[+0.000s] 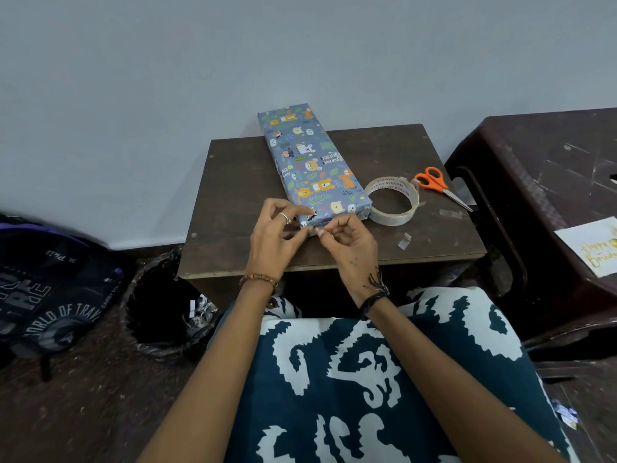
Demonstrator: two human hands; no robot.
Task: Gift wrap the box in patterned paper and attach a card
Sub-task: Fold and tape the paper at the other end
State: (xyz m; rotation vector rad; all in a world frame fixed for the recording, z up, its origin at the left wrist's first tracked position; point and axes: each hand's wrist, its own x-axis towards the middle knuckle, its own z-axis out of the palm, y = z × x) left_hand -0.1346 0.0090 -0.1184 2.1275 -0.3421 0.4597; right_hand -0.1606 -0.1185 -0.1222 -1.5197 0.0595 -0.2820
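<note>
— Item one?
— One wrapped box (314,165), flat on the worktop (233,182), its long axis running away from the person, far end overhanging the back edge.
— Hands?
— Left hand (273,238) and right hand (347,242) pinched a tape strip (312,231) at its near end.
— Others?
— One tape roll (392,202), one pair of scissors (440,187), one card (592,245) on the stool (534,168).
</note>
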